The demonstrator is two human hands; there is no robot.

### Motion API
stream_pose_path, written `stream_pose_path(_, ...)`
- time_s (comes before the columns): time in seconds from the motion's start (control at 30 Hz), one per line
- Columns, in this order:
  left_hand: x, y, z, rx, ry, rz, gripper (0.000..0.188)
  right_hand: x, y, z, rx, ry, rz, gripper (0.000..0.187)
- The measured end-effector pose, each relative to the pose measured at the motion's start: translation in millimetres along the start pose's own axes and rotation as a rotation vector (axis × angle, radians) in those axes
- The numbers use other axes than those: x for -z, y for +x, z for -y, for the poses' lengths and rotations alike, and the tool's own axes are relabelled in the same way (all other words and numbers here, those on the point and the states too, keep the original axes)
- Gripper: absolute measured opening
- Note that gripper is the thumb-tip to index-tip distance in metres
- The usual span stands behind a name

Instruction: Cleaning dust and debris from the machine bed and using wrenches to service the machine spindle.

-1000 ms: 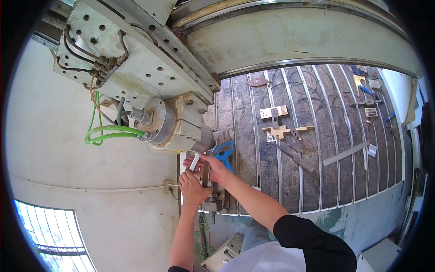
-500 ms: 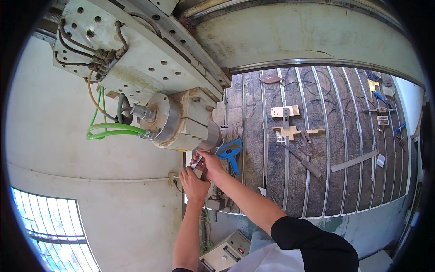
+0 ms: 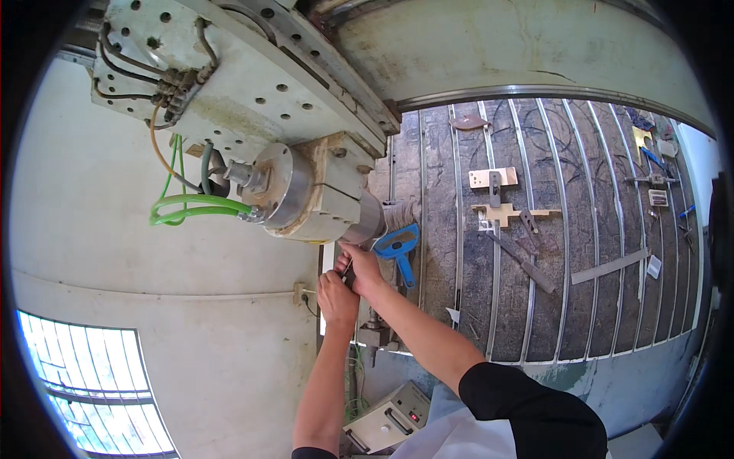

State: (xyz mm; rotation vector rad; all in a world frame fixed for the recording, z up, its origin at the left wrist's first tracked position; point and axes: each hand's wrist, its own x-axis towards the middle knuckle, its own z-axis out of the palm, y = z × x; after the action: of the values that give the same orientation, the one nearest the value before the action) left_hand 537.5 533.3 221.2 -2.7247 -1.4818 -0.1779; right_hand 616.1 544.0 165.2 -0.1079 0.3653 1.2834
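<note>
Where the left hand and right hand meet, fingers of both are curled in, grasping a dark slim piece, mostly covered by them. Piece sits just below the silver spindle nose; can't tell if it touches. Blue-handled brush is just right of the right hand, over the slotted bed. Farther right on the bed: drilled plate, brass-colored cross-shaped plate, handled file, flat gray bar. Green hoses loop off the spindle, upper left.
</note>
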Motion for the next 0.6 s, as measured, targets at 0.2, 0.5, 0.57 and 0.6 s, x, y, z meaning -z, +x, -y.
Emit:
stream_pose_path(0.2,6,-6,-3,-0.030,0.045,-0.119,0.031,-15,-18,5,-0.010,-0.076,-0.099,0.022)
stream_pose_path(0.5,40,-14,-30,0.074,-0.272,0.239,0.019,1,-36,12,0.091,0.045,0.095,0.030)
stream_pose_path(0.57,47,-11,-41,0.452,-1.026,0.506,0.017,5,-41,25,-0.038,0.182,0.213,0.034)
stream_pose_path(0.6,47,-8,-57,0.440,-1.029,0.520,0.017,21,-29,20,-0.021,0.181,0.209,0.034)
